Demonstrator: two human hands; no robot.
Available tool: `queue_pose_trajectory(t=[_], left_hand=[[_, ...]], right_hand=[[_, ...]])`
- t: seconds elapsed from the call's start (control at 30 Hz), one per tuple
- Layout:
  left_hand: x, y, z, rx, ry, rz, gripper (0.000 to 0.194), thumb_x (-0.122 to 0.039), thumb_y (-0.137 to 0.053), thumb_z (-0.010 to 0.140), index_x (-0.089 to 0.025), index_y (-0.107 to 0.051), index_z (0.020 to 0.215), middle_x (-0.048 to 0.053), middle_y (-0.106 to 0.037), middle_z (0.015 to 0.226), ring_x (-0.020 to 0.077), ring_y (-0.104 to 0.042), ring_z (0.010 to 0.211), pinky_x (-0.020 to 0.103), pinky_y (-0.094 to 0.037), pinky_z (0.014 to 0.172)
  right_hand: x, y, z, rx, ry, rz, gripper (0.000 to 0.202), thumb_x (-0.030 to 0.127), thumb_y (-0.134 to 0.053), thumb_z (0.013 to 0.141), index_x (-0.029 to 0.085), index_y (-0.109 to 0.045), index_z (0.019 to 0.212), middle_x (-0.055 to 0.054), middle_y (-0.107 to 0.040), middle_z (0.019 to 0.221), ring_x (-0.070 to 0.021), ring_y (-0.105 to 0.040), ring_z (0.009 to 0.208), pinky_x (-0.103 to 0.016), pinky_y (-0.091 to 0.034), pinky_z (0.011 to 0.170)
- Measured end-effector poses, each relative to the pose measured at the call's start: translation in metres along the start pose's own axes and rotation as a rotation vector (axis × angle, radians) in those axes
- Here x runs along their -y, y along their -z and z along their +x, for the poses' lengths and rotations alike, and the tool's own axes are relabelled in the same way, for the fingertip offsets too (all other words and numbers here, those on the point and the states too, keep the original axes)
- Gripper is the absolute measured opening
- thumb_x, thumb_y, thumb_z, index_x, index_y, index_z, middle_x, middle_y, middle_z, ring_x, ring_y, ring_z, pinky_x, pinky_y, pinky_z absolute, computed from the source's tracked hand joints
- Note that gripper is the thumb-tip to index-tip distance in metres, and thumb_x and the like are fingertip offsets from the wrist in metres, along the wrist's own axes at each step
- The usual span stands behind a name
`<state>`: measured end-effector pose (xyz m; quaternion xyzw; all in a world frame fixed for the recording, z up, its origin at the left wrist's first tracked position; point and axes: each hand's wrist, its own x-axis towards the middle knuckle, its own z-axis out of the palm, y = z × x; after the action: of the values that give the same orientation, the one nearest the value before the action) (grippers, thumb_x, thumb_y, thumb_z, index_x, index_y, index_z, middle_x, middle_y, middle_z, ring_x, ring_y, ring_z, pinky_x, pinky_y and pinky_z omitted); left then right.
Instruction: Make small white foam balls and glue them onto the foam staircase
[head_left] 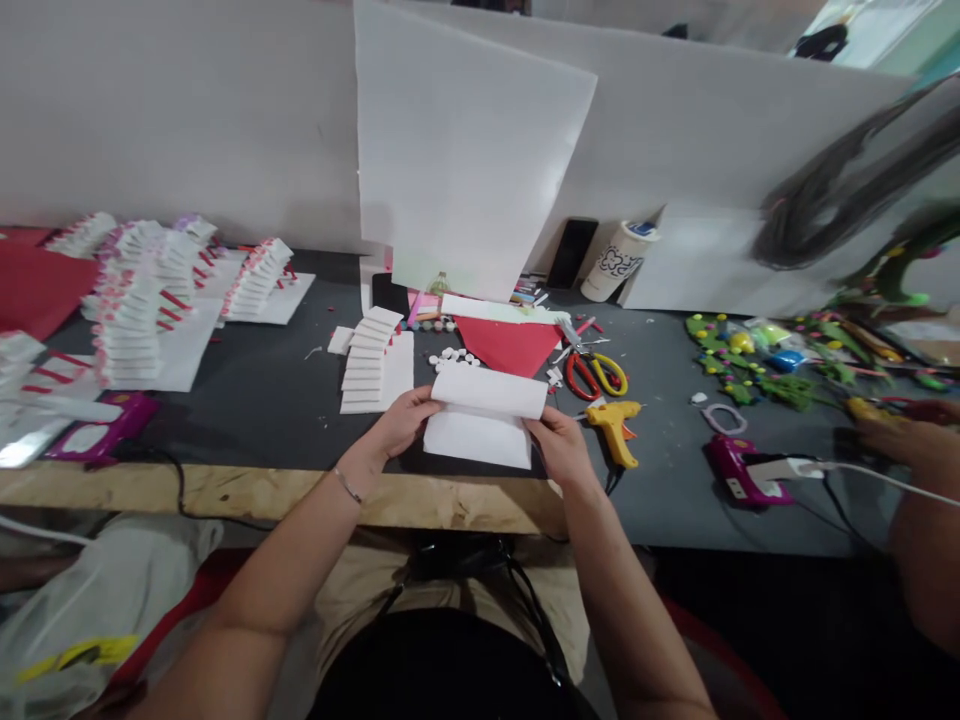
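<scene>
Head view catches the left hand (407, 422) pinching one side of a white sheet (489, 391) and the right hand (561, 445) closed on the other side. From where I'm standing, the sheet is bent across its width, over the near edge of the dark counter (255, 420); whether it touches down I can't tell. Just beyond it lie small white discs (452, 358) and a red piece (504, 345). White strips (365, 365) overlap to the left; red-and-yellow-handled scissors (598, 374) and a yellow glue gun (615, 428) sit near the right hand.
</scene>
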<state>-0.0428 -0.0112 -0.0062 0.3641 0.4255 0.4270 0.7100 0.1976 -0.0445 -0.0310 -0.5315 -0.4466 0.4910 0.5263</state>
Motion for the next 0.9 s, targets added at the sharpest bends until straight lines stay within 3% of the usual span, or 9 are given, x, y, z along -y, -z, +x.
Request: queue_pose_trajectory(t=[0.13, 0.27, 0.43, 0.6, 0.67, 0.77, 0.83, 0.9], left_hand=[[-0.002, 0.001, 0.0, 0.021, 0.045, 0.022, 0.011, -0.019, -0.074, 0.07, -0.015, -0.072, 0.08, 0.002, -0.07, 0.069, 0.0136, -0.063, 0.06, 0.023, -0.049, 0.058], [-0.005, -0.001, 0.001, 0.024, 0.045, -0.12, 0.028, -0.03, -0.071, 0.081, -0.019, -0.07, 0.106, 0.004, -0.074, 0.084, 0.014, -0.066, 0.068, 0.022, -0.051, 0.061], [-0.002, -0.004, 0.002, 0.147, 0.114, -0.313, 0.042, -0.052, -0.063, 0.086, -0.017, -0.068, 0.109, 0.01, -0.075, 0.099, 0.0213, -0.07, 0.088, 0.032, -0.056, 0.079], [0.007, -0.013, 0.0, 0.296, 0.112, -0.347, 0.041, -0.036, -0.075, 0.08, -0.013, -0.066, 0.113, 0.014, -0.072, 0.115, 0.0263, -0.067, 0.107, 0.04, -0.053, 0.096], [0.009, -0.016, 0.002, 0.238, 0.117, -0.32, 0.035, -0.026, -0.075, 0.081, -0.014, -0.066, 0.112, 0.013, -0.072, 0.114, 0.0245, -0.068, 0.104, 0.038, -0.054, 0.094], [0.008, -0.015, 0.005, 0.053, 0.083, -0.334, 0.024, -0.016, -0.068, 0.084, -0.015, -0.067, 0.108, 0.009, -0.075, 0.105, 0.0191, -0.071, 0.093, 0.032, -0.056, 0.089], [0.005, -0.014, 0.007, -0.036, 0.046, -0.361, 0.024, -0.012, -0.066, 0.084, -0.015, -0.067, 0.108, 0.007, -0.076, 0.099, 0.0172, -0.071, 0.089, 0.03, -0.057, 0.088], [0.003, -0.012, 0.008, -0.079, 0.03, -0.373, 0.026, -0.01, -0.066, 0.083, -0.016, -0.067, 0.108, 0.005, -0.076, 0.094, 0.0162, -0.072, 0.085, 0.029, -0.058, 0.087]], right_hand=[[-0.006, 0.004, 0.0, 0.019, 0.082, -0.066, 0.013, 0.027, -0.061, 0.067, 0.023, -0.074, 0.067, -0.002, -0.074, 0.093, -0.0199, -0.065, 0.088, -0.032, -0.048, 0.077], [-0.005, 0.006, -0.002, -0.043, 0.125, -0.125, 0.019, 0.026, -0.055, 0.069, 0.023, -0.074, 0.068, -0.003, -0.074, 0.097, -0.0206, -0.065, 0.092, -0.033, -0.048, 0.078], [0.0, 0.005, -0.001, -0.173, 0.224, -0.11, 0.02, 0.028, -0.055, 0.074, 0.024, -0.075, 0.078, -0.003, -0.074, 0.098, -0.0218, -0.065, 0.1, -0.038, -0.048, 0.091], [0.001, -0.006, -0.004, -0.113, 0.32, -0.198, 0.026, 0.027, -0.055, 0.079, 0.026, -0.077, 0.093, -0.005, -0.073, 0.109, -0.021, -0.064, 0.109, -0.04, -0.046, 0.1], [0.003, -0.01, -0.009, -0.025, 0.33, -0.233, 0.027, 0.028, -0.054, 0.082, 0.027, -0.076, 0.097, -0.006, -0.071, 0.115, -0.0212, -0.063, 0.112, -0.04, -0.047, 0.099], [0.017, -0.002, -0.012, 0.087, 0.372, -0.304, 0.034, 0.032, -0.054, 0.086, 0.027, -0.07, 0.116, -0.008, -0.063, 0.132, -0.0225, -0.059, 0.119, -0.039, -0.049, 0.097], [0.032, 0.017, -0.003, 0.071, 0.386, -0.417, 0.045, 0.035, -0.056, 0.087, 0.026, -0.06, 0.131, -0.011, -0.058, 0.137, -0.0234, -0.061, 0.114, -0.039, -0.052, 0.091], [0.048, 0.042, 0.017, -0.032, 0.372, -0.637, 0.045, 0.039, -0.055, 0.089, 0.024, -0.058, 0.131, -0.012, -0.064, 0.125, -0.0241, -0.064, 0.106, -0.039, -0.052, 0.089]])
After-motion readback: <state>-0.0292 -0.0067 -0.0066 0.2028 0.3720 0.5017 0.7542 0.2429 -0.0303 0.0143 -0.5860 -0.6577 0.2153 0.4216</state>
